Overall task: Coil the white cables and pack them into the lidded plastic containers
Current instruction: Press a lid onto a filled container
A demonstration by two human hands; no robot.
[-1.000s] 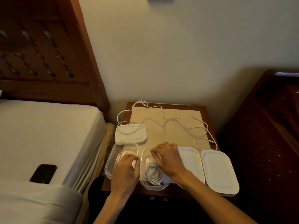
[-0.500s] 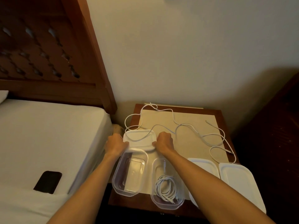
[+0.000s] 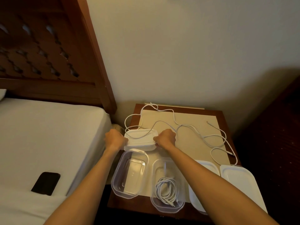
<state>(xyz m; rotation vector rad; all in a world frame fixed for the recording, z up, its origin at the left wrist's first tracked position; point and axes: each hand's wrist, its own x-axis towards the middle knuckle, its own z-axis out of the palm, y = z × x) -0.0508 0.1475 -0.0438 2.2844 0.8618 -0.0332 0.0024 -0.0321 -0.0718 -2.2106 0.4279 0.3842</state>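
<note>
A white lid (image 3: 140, 140) sits at the left of the bedside table (image 3: 178, 109); my left hand (image 3: 114, 139) grips its left end and my right hand (image 3: 166, 138) grips its right end. A loose white cable (image 3: 191, 127) lies over the lid and winds across the beige mat. In front of the lid stands an empty clear container (image 3: 130, 173). Right of it a second clear container (image 3: 168, 207) holds a coiled white cable (image 3: 167, 190). Two more containers with white lids (image 3: 241, 181) stand at the right, the nearer one partly behind my right forearm.
A bed with a white sheet (image 3: 48, 135) lies left of the table, with a dark phone (image 3: 46, 183) on it. A wooden headboard (image 3: 48, 54) rises behind. Dark wooden furniture (image 3: 276, 127) stands to the right. The wall is close behind the table.
Both hands left the coiled cable in the second container and reached forward to the white lid at the back left, gripping its ends. The camera view shifted to the left.
</note>
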